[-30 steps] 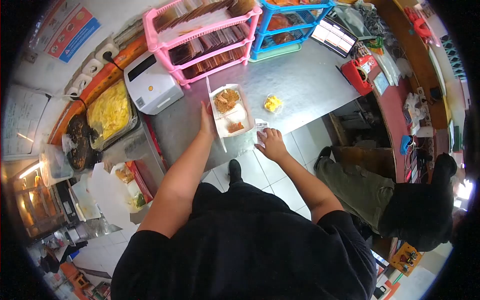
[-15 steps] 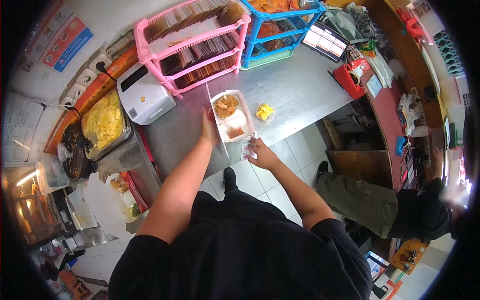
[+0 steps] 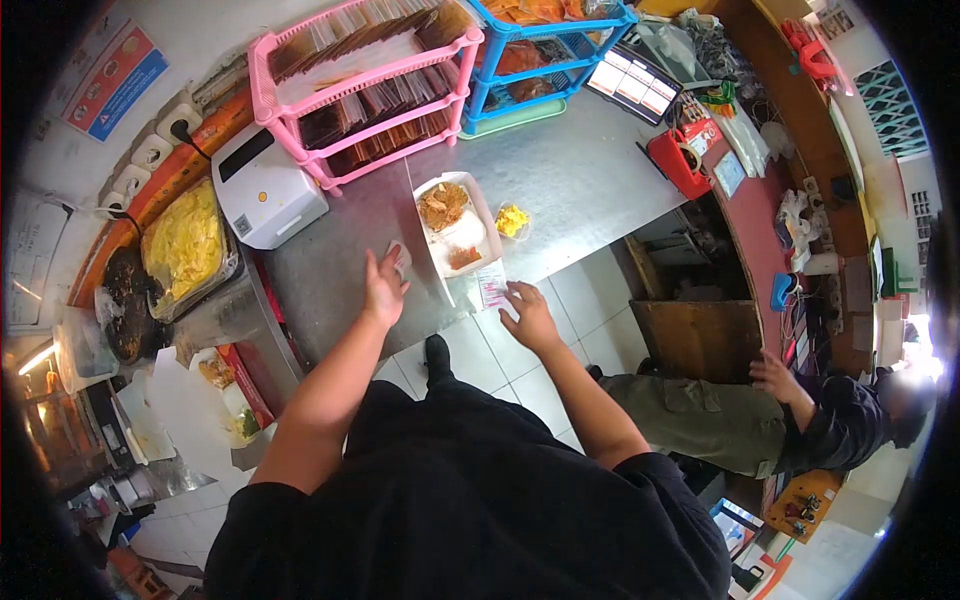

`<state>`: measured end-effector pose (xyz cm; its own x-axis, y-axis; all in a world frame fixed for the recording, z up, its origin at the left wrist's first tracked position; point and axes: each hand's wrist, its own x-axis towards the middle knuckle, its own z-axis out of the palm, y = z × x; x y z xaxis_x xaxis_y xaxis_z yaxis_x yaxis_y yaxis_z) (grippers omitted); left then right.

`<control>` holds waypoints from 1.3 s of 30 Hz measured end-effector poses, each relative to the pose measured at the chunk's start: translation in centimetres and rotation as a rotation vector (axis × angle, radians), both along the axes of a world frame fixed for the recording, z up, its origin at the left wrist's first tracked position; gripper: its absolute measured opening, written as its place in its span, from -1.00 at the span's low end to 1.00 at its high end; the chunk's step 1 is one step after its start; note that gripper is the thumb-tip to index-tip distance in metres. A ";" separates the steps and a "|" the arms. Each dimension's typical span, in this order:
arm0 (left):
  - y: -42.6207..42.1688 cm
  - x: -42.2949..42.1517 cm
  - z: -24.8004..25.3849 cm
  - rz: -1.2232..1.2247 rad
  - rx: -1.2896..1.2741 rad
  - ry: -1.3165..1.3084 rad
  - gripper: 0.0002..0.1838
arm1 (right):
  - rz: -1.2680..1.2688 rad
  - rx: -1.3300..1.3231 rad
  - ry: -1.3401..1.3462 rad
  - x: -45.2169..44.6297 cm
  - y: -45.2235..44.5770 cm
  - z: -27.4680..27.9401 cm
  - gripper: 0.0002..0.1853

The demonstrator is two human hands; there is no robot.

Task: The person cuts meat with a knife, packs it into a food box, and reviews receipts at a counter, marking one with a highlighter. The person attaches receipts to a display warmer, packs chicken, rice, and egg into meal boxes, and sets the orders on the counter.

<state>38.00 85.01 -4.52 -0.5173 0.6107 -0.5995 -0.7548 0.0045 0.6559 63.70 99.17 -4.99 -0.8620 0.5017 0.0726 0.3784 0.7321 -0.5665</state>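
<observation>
A white cardboard food box [image 3: 489,222] lies with its lid raised on the steel counter. Inside are a browned fried piece [image 3: 443,207], white rice [image 3: 460,236] and a reddish-orange portion [image 3: 464,258]. A printed paper label [image 3: 492,284] hangs at the box's near side. Close to its right edge is my right hand [image 3: 530,316], fingers apart; contact with the label is unclear. Left of the box, my left hand [image 3: 383,288] has its fingers spread. A small whitish piece [image 3: 402,260] shows by those fingers; I cannot tell if it is held.
A small clear cup of yellow food [image 3: 512,221] stands right of the box. Behind are pink racks [image 3: 370,95], blue racks [image 3: 550,70] and a white label printer [image 3: 268,190]. A tray of yellow food [image 3: 185,235] sits left. At right, another person's hand [image 3: 775,380] is raised.
My left hand has moved left, away from the box lid. My right hand has shifted slightly right, leaving the label more visible. The other person's hand has come forward.
</observation>
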 end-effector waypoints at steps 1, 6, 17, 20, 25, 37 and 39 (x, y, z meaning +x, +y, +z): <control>-1.2 0.3 -0.1 0.000 -0.002 0.001 -0.09 | -0.008 -0.070 -0.013 0.2 -0.4 -0.2 -0.55; -7.7 2.3 -2.1 -0.383 -0.062 0.223 -0.23 | -0.018 0.017 -0.118 -0.5 -1.2 -0.7 -0.46; -12.2 3.8 1.4 -0.374 -0.162 0.360 -0.24 | 0.044 0.025 -0.102 -0.1 0.5 0.1 -0.49; -12.7 3.3 1.5 -0.359 -0.121 0.333 -0.22 | -0.109 0.008 -0.048 0.7 -0.4 -0.1 -0.60; -13.3 3.2 1.7 -0.347 -0.086 0.291 -0.22 | -0.641 -0.826 -0.192 0.6 -0.9 -3.0 -0.61; -15.7 2.6 2.8 -0.291 -0.101 0.354 -0.22 | -0.740 -1.827 0.317 -0.2 -0.6 -6.0 -0.75; -16.1 2.4 3.3 -0.259 -0.113 0.373 -0.22 | -0.742 -1.818 0.313 0.0 -0.9 -6.1 -0.77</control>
<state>40.45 68.94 -1.23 -0.5493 0.6899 -0.4715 -0.4321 0.2484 0.8669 63.66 98.32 -11.06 -0.5482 0.3373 -0.7653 0.0391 -0.9037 -0.4263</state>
